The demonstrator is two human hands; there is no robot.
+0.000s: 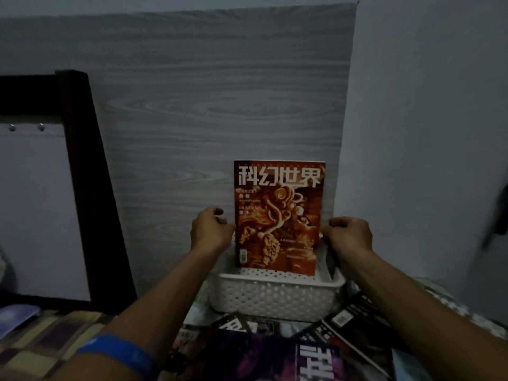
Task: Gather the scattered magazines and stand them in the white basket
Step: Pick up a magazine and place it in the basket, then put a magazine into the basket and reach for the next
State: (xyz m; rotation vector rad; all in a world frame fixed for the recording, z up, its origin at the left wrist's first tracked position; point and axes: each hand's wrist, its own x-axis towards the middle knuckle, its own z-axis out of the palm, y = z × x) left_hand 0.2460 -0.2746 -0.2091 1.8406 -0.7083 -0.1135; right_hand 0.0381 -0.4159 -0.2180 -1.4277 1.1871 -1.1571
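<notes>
While the red magazine [277,215] stands upright in the white basket [275,295], both hands are at its side edges. The left hand [210,229] is at 9 o'clock of the cover, with curled fingers at the left edge; the right hand [349,233] is at 3 o'clock and its curled fingers pinch the right edge. The lower part of the magazine is already inside the basket, near the back wall of it, and the cover faces the person.

To do this step well, the person should probably push the bottom edge fully down to the floor of the basket and lean the magazine back a little (a thin magazine bends and slides easily). Releasing one hand first would show whether it stays up. Several loose magazines [354,331] lie on the patterned bedcover [41,342] at 6 o'clock of the basket, so much of the task seems to remain.
</notes>
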